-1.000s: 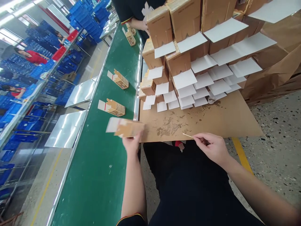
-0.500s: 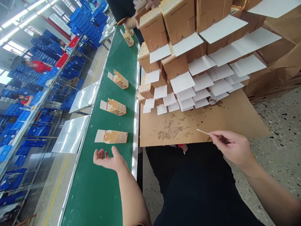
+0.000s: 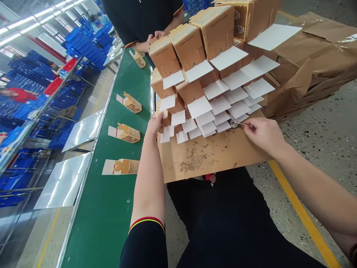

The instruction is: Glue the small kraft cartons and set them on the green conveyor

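My right hand pinches a thin cotton swab, its tip at a small clear dish on the brown cardboard sheet. My left hand reaches to the near left end of the stack and closes on a small brown carton; some of its fingers are hidden. Other brown cartons are stacked on their sides in rows, with white flaps sticking out toward me. Dark wet spots mark the cardboard below them.
Left of me runs a green conveyor belt carrying open cartons. A co-worker's hands touch the stack's far side. Brown wrapping paper lies at the right. Blue crates and metal tables stand beyond the belt.
My left hand set a carton on the belt, let go, and moved over to the stack. My right hand brought the cotton swab forward to the clear dish. The view shifted.
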Available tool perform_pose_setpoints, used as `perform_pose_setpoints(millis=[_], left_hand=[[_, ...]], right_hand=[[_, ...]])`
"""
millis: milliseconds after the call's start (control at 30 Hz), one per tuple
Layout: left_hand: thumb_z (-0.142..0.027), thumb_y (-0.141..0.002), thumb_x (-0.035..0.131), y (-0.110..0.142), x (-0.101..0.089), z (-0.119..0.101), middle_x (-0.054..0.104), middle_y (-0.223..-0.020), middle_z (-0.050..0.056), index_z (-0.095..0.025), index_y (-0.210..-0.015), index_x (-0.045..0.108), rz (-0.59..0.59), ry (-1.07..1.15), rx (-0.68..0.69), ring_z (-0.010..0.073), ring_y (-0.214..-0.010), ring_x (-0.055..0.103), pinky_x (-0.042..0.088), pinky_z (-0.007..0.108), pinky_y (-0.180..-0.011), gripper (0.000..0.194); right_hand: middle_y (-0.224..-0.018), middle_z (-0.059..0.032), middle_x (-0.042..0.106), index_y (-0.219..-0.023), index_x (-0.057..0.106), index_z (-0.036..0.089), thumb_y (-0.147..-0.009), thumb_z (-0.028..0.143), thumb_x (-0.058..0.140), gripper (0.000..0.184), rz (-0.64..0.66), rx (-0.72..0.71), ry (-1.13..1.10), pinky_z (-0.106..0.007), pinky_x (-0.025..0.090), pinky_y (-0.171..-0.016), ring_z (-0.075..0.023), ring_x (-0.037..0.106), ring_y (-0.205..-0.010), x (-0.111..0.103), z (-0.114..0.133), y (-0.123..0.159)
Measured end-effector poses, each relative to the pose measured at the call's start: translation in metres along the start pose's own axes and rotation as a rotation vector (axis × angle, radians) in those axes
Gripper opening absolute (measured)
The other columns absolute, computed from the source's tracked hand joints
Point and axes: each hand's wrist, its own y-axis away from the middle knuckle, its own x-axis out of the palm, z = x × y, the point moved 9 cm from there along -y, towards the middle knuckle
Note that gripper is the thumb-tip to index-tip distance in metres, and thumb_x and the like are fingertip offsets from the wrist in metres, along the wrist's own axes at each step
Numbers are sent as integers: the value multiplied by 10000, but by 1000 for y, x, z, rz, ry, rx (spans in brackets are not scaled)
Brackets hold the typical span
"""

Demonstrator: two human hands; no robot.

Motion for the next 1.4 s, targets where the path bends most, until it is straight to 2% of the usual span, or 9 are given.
perform_pose_setpoints(millis=[67, 167, 300, 400, 467, 633, 800, 1200, 1400], left_hand=[[-504, -880, 819, 17, -7, 12, 795, -1046, 151, -172, -934, 762, 6, 11, -52, 330, -1043, 759, 616, 427, -908, 341], [-516, -869, 838, 60, -41, 32, 818, -1109, 127, -185, -1031, 788, -102, 100, -33, 331, -1121, 768, 634, 415, -944, 373], [-550, -757, 965, 138, -72, 76, 830, -1287, 124, -228, -1191, 790, -174, 390, 9, 333, -1256, 773, 649, 431, -1040, 568], [-505, -682, 1054, 186, -54, 105, 808, -1407, 136, -249, -1265, 781, -94, 578, -27, 363, -1355, 752, 646, 485, -1110, 693], [-495, -666, 1082, 204, -33, 116, 794, -1450, 140, -253, -1285, 783, -35, 629, -71, 378, -1391, 741, 635, 517, -1151, 729], [-535, -667, 1099, 206, 0, 126, 816, -1390, 144, -227, -1253, 785, 45, 614, -123, 378, -1353, 766, 612, 544, -1200, 733], [-562, -672, 1094, 199, 1, 127, 812, -1390, 142, -235, -1263, 747, 42, 562, -109, 367, -1352, 770, 608, 539, -1202, 760], [-411, -675, 1093, 250, 12, 124, 742, -1291, 120, -274, -1290, 575, -103, 204, 137, 366, -1296, 766, 629, 517, -1128, 816], [-389, -723, 1069, 255, 21, 129, 739, -1314, 143, -265, -1331, 619, -84, 155, 116, 407, -1338, 743, 599, 571, -1170, 767]], right_hand=[[-761, -57, 716, -781, 623, 251, -970, 198, 628, 196, 53, -10, 32, -328, 447, -670, -196, 624, -692, 11, -1, -9], [-751, -51, 706, -753, 604, 253, -954, 170, 633, 219, 109, -12, 62, -338, 434, -654, -200, 610, -662, 20, -4, -19], [-749, -47, 721, -793, 668, 243, -973, 166, 656, 196, 51, -12, 17, -340, 494, -666, -205, 652, -674, 5, -3, -5], [-800, -46, 780, -955, 794, 227, -1027, 213, 672, 143, 11, -63, -146, -325, 564, -665, -195, 709, -693, 1, 23, 29], [-837, -33, 812, -1020, 830, 239, -1057, 214, 663, 173, 65, -149, -319, -301, 585, -643, -179, 728, -687, 16, 57, 56], [-793, -14, 768, -931, 794, 234, -1069, 128, 619, 247, 215, -291, -519, -271, 549, -659, -150, 683, -659, 84, 142, 99], [-773, -28, 749, -840, 740, 230, -1049, 100, 610, 279, 348, -373, -459, -286, 526, -652, -175, 681, -682, 130, 165, 99], [-756, -13, 777, -936, 834, 259, -1055, 233, 702, 180, 43, -129, -503, -283, 590, -579, -160, 682, -596, 45, 99, 97], [-745, -13, 781, -903, 838, 277, -1049, 276, 692, 206, 68, -63, -486, -303, 623, -598, -176, 701, -605, 40, 97, 103]])
